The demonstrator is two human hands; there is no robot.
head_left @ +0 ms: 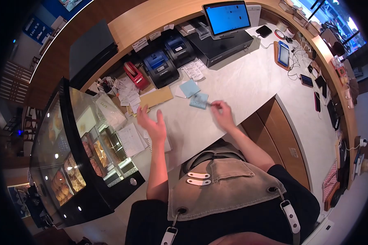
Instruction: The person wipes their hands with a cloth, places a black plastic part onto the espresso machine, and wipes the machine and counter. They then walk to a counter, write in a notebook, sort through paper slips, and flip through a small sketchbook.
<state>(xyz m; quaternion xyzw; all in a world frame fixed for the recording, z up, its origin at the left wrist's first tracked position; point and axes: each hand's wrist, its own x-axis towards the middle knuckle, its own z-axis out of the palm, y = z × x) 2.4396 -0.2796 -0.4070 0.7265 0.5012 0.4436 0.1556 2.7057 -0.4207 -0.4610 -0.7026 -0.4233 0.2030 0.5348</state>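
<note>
My right hand (223,115) pinches the edge of a light-blue sticky note (198,101) with handwriting on it. The note is slightly blurred and is over the pale counter (188,134). Just behind it, a second blue sticky note or pad (189,87) lies partly on white paper. With fingers apart and nothing in them, my left hand (152,125) hovers above the counter. It is near a tan envelope (156,98) and an open spiral notebook (131,140), part of which is hidden by my hand and forearm.
Two blue-and-black printers (161,67), a red tape dispenser (136,75) and a tablet screen (227,18) on a black cash drawer (221,47) line the back. A glass pastry case (75,155) stands left. Phones (306,80) and cables lie right.
</note>
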